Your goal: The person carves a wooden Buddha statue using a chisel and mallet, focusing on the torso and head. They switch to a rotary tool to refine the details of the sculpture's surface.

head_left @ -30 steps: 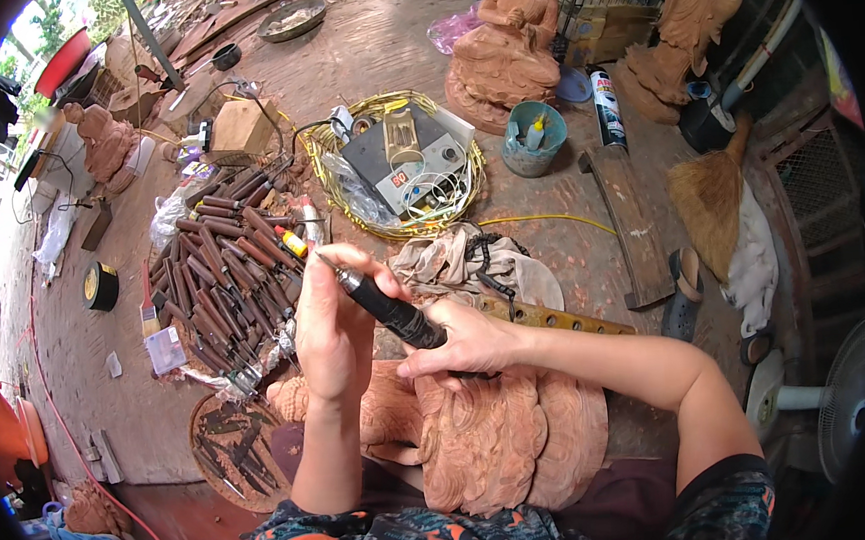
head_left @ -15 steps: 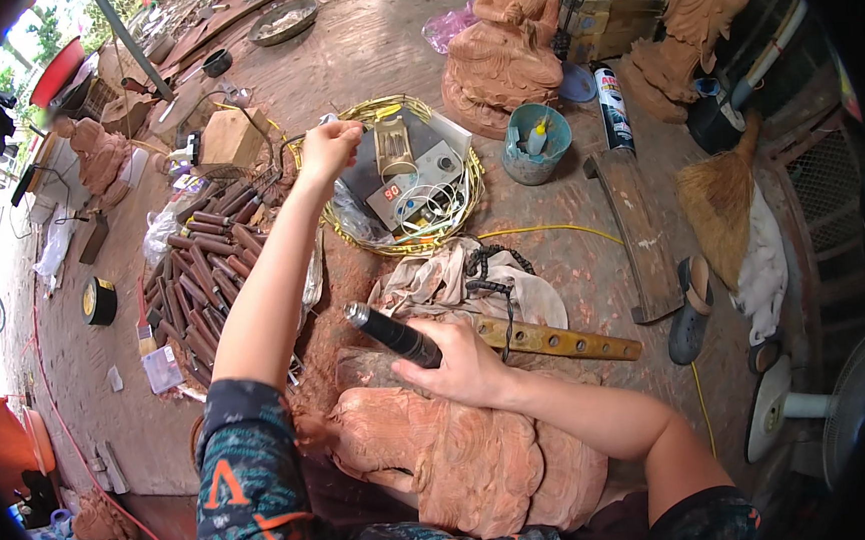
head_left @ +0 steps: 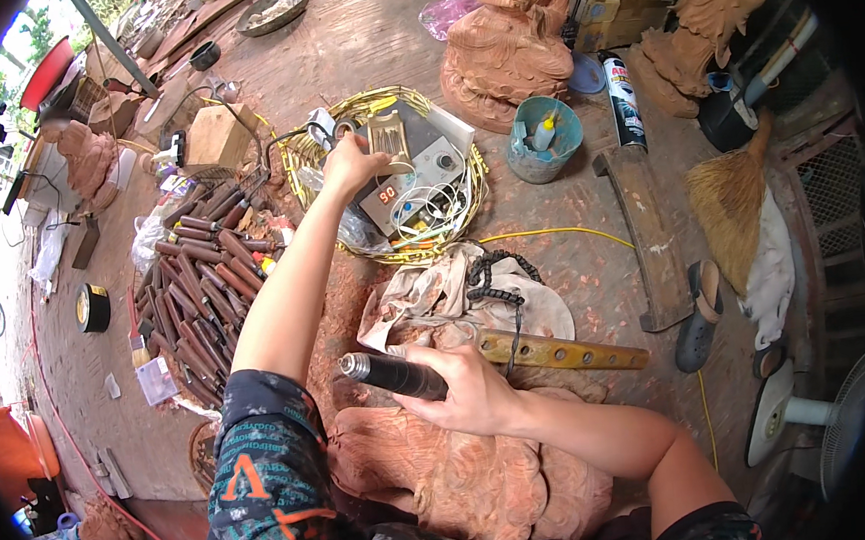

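Observation:
My right hand [head_left: 476,392] is wrapped round a black rotary handpiece [head_left: 396,375] with a silver tip, pointing left. The hand is above a reddish carved wooden figure [head_left: 466,468] lying across my lap. My left arm stretches forward to a yellow wire basket [head_left: 481,181]. There my left hand [head_left: 351,165] has its fingers drawn together at the left edge of a small case of thin bits [head_left: 390,132]; whatever they pinch is too small to make out. The case rests on a grey control box [head_left: 435,159] with a dial and a lit display, among white cables.
Wooden-handled chisels [head_left: 194,307] lie piled at left. Beyond my right hand are a crumpled cloth [head_left: 405,307] and a yellowish bar with holes [head_left: 564,351]. A teal pot [head_left: 545,152], a spray can [head_left: 624,101] and a seated wooden statue [head_left: 507,49] stand far right of the basket.
My left hand has moved slightly forward and down into the basket, from a raised fist to beside the bit case. My right hand keeps the handpiece, now turned flatter.

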Action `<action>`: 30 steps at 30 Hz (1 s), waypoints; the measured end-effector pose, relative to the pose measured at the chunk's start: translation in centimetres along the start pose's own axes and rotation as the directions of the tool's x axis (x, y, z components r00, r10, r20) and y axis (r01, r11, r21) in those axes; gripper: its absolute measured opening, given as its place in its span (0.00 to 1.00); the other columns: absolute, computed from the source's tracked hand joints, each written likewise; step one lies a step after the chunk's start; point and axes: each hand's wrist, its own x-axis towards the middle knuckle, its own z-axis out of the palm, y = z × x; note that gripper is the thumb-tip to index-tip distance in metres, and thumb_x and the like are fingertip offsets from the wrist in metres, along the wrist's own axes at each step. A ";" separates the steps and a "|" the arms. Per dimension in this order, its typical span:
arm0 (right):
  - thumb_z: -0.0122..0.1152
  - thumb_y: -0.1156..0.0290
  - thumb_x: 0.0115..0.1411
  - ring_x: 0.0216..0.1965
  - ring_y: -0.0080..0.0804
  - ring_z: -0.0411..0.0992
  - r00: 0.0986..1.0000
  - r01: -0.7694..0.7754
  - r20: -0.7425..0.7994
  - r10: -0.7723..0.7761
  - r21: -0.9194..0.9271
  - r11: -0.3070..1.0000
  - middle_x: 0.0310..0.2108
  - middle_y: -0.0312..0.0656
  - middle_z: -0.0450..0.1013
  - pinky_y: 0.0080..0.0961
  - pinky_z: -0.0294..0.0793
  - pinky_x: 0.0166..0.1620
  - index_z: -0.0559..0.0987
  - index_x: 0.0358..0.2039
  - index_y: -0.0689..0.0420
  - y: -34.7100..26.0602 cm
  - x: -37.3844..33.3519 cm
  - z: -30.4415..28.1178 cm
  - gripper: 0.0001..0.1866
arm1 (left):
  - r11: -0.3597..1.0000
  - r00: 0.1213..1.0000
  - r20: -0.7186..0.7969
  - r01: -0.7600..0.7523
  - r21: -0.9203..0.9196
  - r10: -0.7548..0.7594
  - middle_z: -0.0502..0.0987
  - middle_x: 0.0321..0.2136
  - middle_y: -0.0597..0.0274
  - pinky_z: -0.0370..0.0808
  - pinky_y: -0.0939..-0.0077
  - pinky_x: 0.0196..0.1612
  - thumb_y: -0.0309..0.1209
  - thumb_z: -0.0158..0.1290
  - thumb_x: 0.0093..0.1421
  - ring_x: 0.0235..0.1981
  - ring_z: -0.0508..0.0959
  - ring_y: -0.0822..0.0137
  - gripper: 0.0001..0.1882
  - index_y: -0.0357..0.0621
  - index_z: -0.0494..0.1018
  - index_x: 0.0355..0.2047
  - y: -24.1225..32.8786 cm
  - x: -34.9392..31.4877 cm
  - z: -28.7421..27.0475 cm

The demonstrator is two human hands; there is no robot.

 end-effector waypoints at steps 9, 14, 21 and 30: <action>0.66 0.75 0.47 0.19 0.35 0.72 0.998 0.063 0.017 -0.063 -0.049 0.997 0.18 0.46 0.71 0.29 0.68 0.23 0.73 0.30 0.62 -0.3 0.0 -0.2 0.11 | 0.978 0.966 -0.188 -0.192 -0.077 0.174 0.81 0.26 0.55 0.76 0.72 0.38 0.25 0.54 0.50 0.29 0.81 0.63 0.08 0.41 0.81 0.30 -2.0 -0.7 -2.8; 0.66 0.75 0.47 0.18 0.33 0.72 0.998 0.057 0.021 -0.056 -0.046 0.997 0.17 0.45 0.70 0.28 0.67 0.22 0.73 0.28 0.61 0.0 -0.1 0.0 0.10 | 0.964 0.967 -0.145 -0.228 -0.135 0.209 0.80 0.24 0.63 0.72 0.81 0.32 0.23 0.56 0.51 0.25 0.76 0.76 0.08 0.40 0.80 0.32 -3.6 -0.2 -2.9; 0.66 0.75 0.46 0.18 0.34 0.71 0.998 0.051 0.029 -0.050 -0.033 0.998 0.17 0.44 0.70 0.29 0.67 0.22 0.73 0.28 0.61 0.0 -0.1 -0.2 0.10 | 0.914 0.883 -0.239 -0.393 0.096 0.404 0.75 0.27 0.55 0.71 0.69 0.42 0.21 0.45 0.51 0.33 0.74 0.63 0.18 0.48 0.81 0.36 -3.1 -0.9 -2.8; 0.66 0.74 0.44 0.18 0.36 0.72 0.997 0.046 0.058 -0.043 -0.066 0.997 0.17 0.44 0.70 0.30 0.69 0.23 0.73 0.29 0.60 -0.2 -0.1 -0.4 0.12 | 0.847 0.904 -0.099 -0.346 0.404 0.417 0.73 0.35 0.56 0.65 0.63 0.49 0.28 0.41 0.53 0.44 0.68 0.58 0.19 0.55 0.82 0.35 -2.5 -0.9 -2.0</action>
